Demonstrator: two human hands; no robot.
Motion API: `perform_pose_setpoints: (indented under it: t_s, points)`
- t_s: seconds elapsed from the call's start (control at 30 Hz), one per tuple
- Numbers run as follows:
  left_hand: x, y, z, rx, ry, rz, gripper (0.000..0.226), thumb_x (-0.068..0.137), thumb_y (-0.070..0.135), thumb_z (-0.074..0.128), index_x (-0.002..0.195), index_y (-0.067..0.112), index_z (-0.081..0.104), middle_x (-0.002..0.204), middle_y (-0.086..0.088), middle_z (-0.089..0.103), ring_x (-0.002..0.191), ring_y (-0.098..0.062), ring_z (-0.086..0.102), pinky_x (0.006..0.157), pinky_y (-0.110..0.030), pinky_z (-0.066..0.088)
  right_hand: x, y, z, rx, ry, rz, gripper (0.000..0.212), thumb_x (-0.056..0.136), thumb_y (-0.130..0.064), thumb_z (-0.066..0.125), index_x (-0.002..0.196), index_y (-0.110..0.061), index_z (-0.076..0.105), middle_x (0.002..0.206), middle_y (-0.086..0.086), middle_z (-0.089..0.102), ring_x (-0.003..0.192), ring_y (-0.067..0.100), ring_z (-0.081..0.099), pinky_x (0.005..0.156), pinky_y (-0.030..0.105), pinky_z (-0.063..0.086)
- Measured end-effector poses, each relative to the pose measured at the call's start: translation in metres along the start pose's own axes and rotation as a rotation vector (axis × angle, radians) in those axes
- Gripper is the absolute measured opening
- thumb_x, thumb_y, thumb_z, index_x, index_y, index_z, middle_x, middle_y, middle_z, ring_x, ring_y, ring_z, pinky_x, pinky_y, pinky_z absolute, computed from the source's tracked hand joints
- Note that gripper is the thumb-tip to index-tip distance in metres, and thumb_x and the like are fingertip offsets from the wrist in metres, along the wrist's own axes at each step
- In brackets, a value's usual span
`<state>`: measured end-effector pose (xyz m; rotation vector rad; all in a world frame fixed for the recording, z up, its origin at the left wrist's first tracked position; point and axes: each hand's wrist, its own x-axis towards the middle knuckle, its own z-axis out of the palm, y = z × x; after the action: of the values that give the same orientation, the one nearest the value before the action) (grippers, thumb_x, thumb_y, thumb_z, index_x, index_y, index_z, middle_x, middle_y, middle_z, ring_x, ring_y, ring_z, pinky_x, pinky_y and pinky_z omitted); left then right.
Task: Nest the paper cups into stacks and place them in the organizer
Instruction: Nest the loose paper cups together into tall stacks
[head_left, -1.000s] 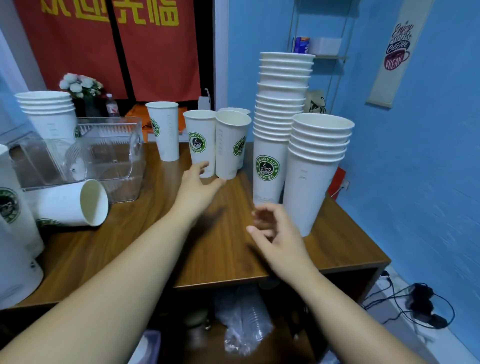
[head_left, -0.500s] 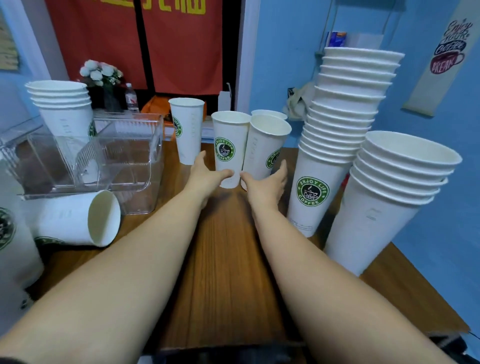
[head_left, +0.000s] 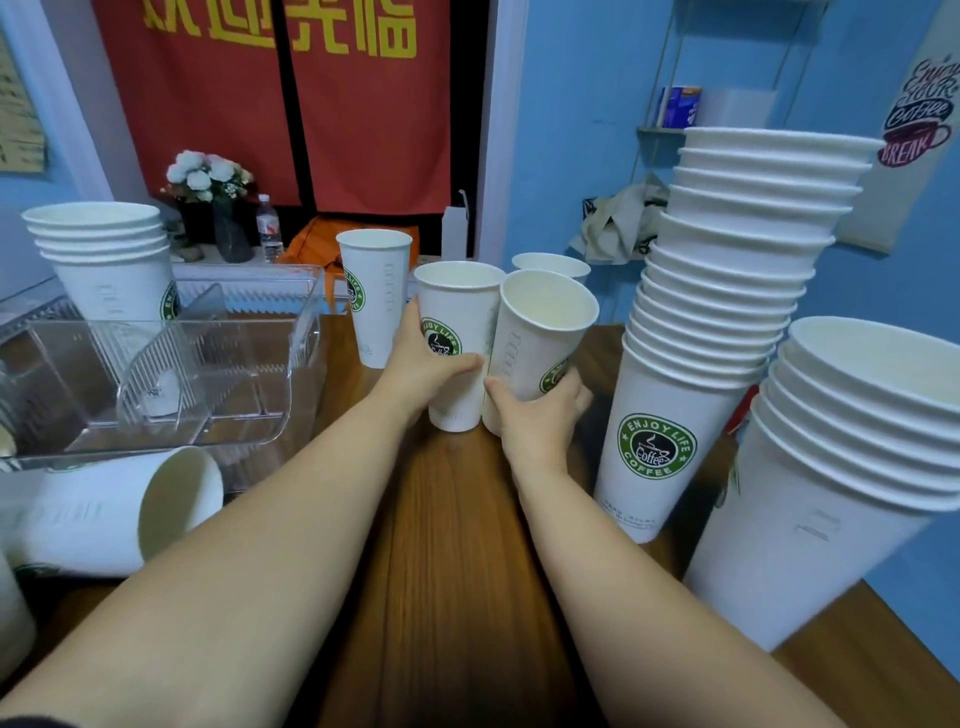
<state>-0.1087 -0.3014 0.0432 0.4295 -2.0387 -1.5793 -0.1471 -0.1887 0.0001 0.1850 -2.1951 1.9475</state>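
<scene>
My left hand (head_left: 418, 371) grips an upright white paper cup (head_left: 457, 317) with a green logo at the table's middle. Beside it my right hand (head_left: 540, 415) grips a second cup (head_left: 540, 332), which tilts to the right. Two more single cups stand behind: one (head_left: 375, 291) to the left, another (head_left: 551, 265) mostly hidden. A tall nested stack (head_left: 727, 291) stands to the right, a shorter stack (head_left: 841, 467) at the near right. The clear plastic organizer (head_left: 171, 384) sits at the left with a stack of cups (head_left: 109, 260) at its far side.
One cup (head_left: 130, 509) lies on its side in front of the organizer, mouth facing right. More cups show partly at the far left edge. The wooden table (head_left: 447, 571) ends close behind the right stacks. A vase of flowers (head_left: 208, 197) and a small bottle stand behind.
Both hands reached forward from mid-table and closed around the two middle cups. The right cup now tilts. The camera moved closer to the cups.
</scene>
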Motion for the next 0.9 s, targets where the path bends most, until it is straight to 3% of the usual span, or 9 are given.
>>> perform_pose_setpoints:
  t_s: [0.07, 0.13, 0.3, 0.37, 0.57, 0.67, 0.77, 0.83, 0.9]
  points:
    - [-0.007, -0.003, -0.006, -0.016, 0.081, -0.004, 0.102, 0.046, 0.032, 0.081, 0.136, 0.022, 0.034, 0.129, -0.006, 0.049, 0.118, -0.021, 0.051, 0.101, -0.043, 0.045, -0.01, -0.003, -0.002, -0.003, -0.038, 0.007, 0.086, 0.064, -0.027, 0.082, 0.134, -0.006, 0.036, 0.132, 0.011, 0.04, 0.12, 0.027, 0.047, 0.103, 0.042, 0.041]
    - [-0.024, -0.001, -0.016, -0.024, 0.165, -0.003, 0.102, 0.042, 0.036, 0.077, 0.135, 0.024, 0.035, 0.129, -0.007, 0.048, 0.116, -0.021, 0.051, 0.101, -0.045, 0.045, -0.025, -0.009, -0.007, 0.011, -0.118, -0.007, 0.084, 0.063, -0.031, 0.081, 0.131, -0.009, 0.037, 0.13, 0.01, 0.048, 0.12, 0.025, 0.049, 0.101, 0.045, 0.043]
    - [-0.091, 0.005, -0.043, -0.063, 0.308, 0.072, 0.084, 0.067, 0.012, 0.079, 0.136, 0.023, 0.032, 0.114, 0.007, 0.051, 0.101, -0.008, 0.053, 0.09, -0.032, 0.043, -0.071, -0.044, -0.039, 0.053, -0.327, -0.115, 0.07, 0.066, -0.029, 0.082, 0.122, -0.021, 0.04, 0.122, -0.004, 0.056, 0.113, 0.013, 0.054, 0.1, 0.038, 0.046]
    - [-0.112, 0.006, -0.051, -0.081, 0.293, 0.096, 0.083, 0.07, 0.006, 0.077, 0.137, 0.022, 0.031, 0.105, 0.016, 0.051, 0.095, 0.002, 0.052, 0.086, -0.028, 0.042, -0.084, -0.064, -0.054, 0.087, -0.383, -0.162, 0.065, 0.067, -0.026, 0.082, 0.117, -0.027, 0.04, 0.116, -0.01, 0.057, 0.109, 0.008, 0.057, 0.098, 0.034, 0.048]
    - [-0.143, 0.006, -0.054, -0.013, 0.156, 0.126, 0.088, 0.068, 0.009, 0.08, 0.138, 0.026, 0.03, 0.114, 0.009, 0.054, 0.103, -0.007, 0.054, 0.084, -0.023, 0.042, -0.089, -0.131, -0.098, 0.318, -0.432, -0.2, 0.052, 0.076, -0.023, 0.075, 0.12, -0.02, 0.047, 0.112, -0.006, 0.066, 0.091, 0.001, 0.067, 0.08, 0.022, 0.056]
    - [-0.154, 0.015, -0.053, 0.073, 0.061, 0.174, 0.087, 0.067, 0.005, 0.08, 0.136, 0.026, 0.031, 0.107, 0.018, 0.05, 0.098, 0.0, 0.052, 0.072, -0.008, 0.037, -0.08, -0.15, -0.116, 0.451, -0.43, -0.126, 0.06, 0.076, -0.031, 0.074, 0.127, -0.015, 0.048, 0.114, -0.004, 0.066, 0.096, 0.006, 0.067, 0.079, 0.031, 0.055]
    - [-0.16, 0.026, -0.049, 0.161, -0.024, 0.251, 0.084, 0.065, 0.005, 0.081, 0.123, 0.042, 0.033, 0.113, 0.015, 0.049, 0.102, -0.004, 0.051, 0.069, -0.003, 0.037, -0.076, -0.157, -0.127, 0.565, -0.405, -0.086, 0.048, 0.082, -0.025, 0.069, 0.125, -0.014, 0.052, 0.108, -0.004, 0.068, 0.085, 0.003, 0.069, 0.067, 0.027, 0.053]
    - [-0.163, 0.031, -0.046, 0.179, -0.06, 0.301, 0.084, 0.063, 0.006, 0.082, 0.112, 0.052, 0.033, 0.115, 0.023, 0.048, 0.107, -0.003, 0.052, 0.073, -0.001, 0.038, -0.076, -0.155, -0.128, 0.553, -0.403, -0.093, 0.049, 0.081, -0.024, 0.069, 0.126, -0.013, 0.052, 0.113, -0.002, 0.068, 0.091, 0.006, 0.069, 0.071, 0.027, 0.053]
    - [-0.166, 0.035, -0.042, 0.19, -0.083, 0.324, 0.085, 0.062, 0.009, 0.082, 0.114, 0.054, 0.032, 0.119, 0.026, 0.045, 0.111, -0.001, 0.051, 0.077, -0.005, 0.039, -0.077, -0.15, -0.124, 0.508, -0.39, -0.126, 0.058, 0.076, -0.026, 0.075, 0.127, -0.013, 0.051, 0.117, -0.001, 0.068, 0.1, 0.011, 0.067, 0.082, 0.031, 0.053]
